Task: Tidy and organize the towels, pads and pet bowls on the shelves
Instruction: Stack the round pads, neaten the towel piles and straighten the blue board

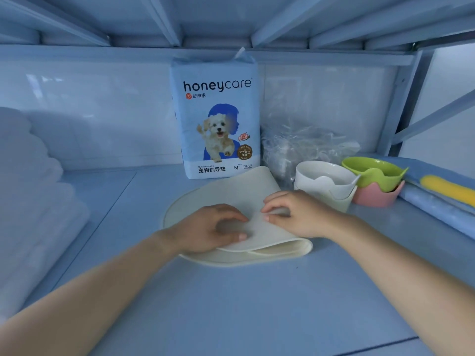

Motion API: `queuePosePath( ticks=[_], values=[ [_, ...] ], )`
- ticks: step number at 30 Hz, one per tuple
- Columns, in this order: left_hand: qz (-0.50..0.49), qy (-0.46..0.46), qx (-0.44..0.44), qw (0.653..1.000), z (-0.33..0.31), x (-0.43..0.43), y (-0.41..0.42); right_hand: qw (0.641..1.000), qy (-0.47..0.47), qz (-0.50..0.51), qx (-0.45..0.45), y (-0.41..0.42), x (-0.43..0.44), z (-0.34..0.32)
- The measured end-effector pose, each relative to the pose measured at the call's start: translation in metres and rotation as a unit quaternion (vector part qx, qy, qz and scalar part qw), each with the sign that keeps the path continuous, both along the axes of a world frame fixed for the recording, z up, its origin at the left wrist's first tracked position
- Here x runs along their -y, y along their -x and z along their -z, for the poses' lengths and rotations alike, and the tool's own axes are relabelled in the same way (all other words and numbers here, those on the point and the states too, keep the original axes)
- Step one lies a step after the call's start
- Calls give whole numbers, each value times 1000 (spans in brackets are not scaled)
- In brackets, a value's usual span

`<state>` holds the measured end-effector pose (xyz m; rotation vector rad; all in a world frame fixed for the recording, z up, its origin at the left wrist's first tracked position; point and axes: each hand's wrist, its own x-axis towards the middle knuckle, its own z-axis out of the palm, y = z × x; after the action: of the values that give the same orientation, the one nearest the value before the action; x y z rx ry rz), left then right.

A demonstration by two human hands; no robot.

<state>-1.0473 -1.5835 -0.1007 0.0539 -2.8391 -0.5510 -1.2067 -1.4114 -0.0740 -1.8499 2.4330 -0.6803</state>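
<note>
A crumpled clear plastic bag (303, 147) lies at the back, against the glossy white tiled wall (90, 104).

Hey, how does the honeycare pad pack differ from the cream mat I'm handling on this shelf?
The honeycare pad pack stands upright at the back; the cream mat lies flat, folded over. The pack is blue with a printed dog; the mat is plain. No hand touches the pack; the left hand and right hand are on the mat. Both rest on one shelf.
</note>
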Motion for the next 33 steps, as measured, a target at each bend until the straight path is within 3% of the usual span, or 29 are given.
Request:
queuePosePath(
  ticks=[5, 11, 15, 24, 33],
  values=[
    [-34, -12, 47, 998, 0, -18, -27, 999, -22, -30, 4, -7, -24, 8],
    [-93, 86, -7, 992, 1, -49, -38, 997, -41, -60, -26, -12, -41, 13],
    [-112, 123, 5, 986, 5, -60, -44, 995, -50, -64, -51, -21, -37, 13],
    [-194, 5, -18, 981, 11, -56, -56, 990, -98, -98, 9, -14, -38, 17],
    [-217, 11, 18, 976, 16, -49, -29, 992, -56, -113, 17, 7, -37, 19]
  ],
)
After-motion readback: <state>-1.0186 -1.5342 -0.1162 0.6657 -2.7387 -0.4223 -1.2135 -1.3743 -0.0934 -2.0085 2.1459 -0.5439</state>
